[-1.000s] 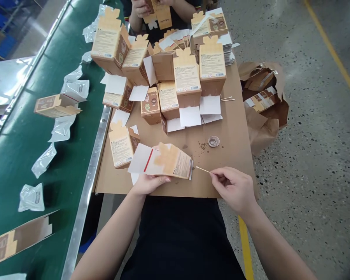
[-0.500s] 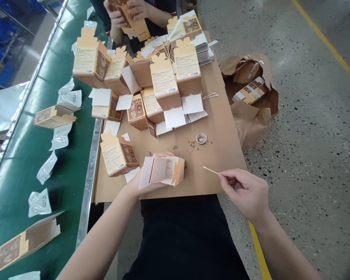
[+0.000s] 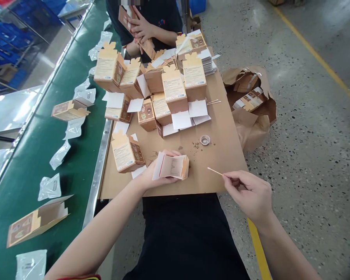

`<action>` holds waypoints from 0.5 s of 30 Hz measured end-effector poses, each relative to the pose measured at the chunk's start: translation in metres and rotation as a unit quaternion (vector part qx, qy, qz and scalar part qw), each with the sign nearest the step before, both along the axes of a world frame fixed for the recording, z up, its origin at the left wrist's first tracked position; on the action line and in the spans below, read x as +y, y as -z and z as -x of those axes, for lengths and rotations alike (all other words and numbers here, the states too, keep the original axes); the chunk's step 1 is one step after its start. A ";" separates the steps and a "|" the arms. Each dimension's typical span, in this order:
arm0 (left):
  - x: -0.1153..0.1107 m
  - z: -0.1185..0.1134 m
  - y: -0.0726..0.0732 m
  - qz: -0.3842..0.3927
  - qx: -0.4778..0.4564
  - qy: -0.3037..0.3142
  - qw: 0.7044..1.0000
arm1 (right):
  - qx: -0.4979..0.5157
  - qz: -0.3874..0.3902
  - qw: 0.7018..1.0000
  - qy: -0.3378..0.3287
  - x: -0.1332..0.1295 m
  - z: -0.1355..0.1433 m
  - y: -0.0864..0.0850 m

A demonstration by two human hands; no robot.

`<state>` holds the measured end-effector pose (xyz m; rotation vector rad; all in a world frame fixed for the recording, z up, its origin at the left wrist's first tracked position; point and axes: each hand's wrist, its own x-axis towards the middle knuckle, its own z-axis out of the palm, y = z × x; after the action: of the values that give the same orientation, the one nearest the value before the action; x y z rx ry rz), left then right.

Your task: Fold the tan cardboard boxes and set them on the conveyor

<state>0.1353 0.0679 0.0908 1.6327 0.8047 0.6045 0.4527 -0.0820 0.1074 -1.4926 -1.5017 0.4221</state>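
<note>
My left hand (image 3: 148,177) is wrapped round a small cardboard box (image 3: 175,167), its open end facing me and a white flap with a red strip spread to the left. Between the thumb and fingers of my right hand (image 3: 249,192) is a cotton swab (image 3: 215,171), its white tip pointing left toward the box, apart from it. Beyond the box, a small clear round dish (image 3: 205,140) sits on the cardboard-covered table (image 3: 198,182), with dark wet spots beside it. Left of my left hand stands another open carton (image 3: 125,155).
Several open cartons (image 3: 173,91) crowd the table's far half, near more swabs (image 3: 214,102). A green conveyor (image 3: 84,155) on the left carries plastic pouches (image 3: 49,186) and cartons. A paper bag (image 3: 251,128) stands on the floor at right. Across the table, a co-worker's hands (image 3: 141,29) hold a carton.
The whole view has shifted, so the table things appear slightly farther right. The box in my left hand has turned a little. The co-worker's hands have changed their hold on the carton.
</note>
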 end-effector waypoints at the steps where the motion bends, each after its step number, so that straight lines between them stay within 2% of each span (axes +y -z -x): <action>1: 0.000 -0.001 0.000 0.009 -0.001 -0.015 1.000 | 0.000 0.002 1.000 0.004 -0.001 0.000 0.000; 6: -0.011 0.010 0.004 0.056 0.042 -0.083 0.994 | -0.004 -0.002 0.999 0.046 -0.004 -0.003 0.002; 10: -0.037 0.034 0.012 0.101 0.013 -0.136 0.986 | -0.003 -0.015 0.998 0.053 -0.008 -0.013 0.006; 12: -0.052 0.049 0.009 0.053 -0.041 -0.214 0.975 | -0.007 -0.004 0.998 0.057 -0.012 -0.018 0.010; 15: -0.064 0.085 -0.012 -0.065 -0.138 -0.337 0.929 | -0.022 0.042 0.996 0.072 -0.017 -0.025 0.019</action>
<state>0.0500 0.0036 0.1032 1.3195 1.1328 1.3654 0.4775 -0.0986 0.0885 -1.6733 -1.4136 0.3720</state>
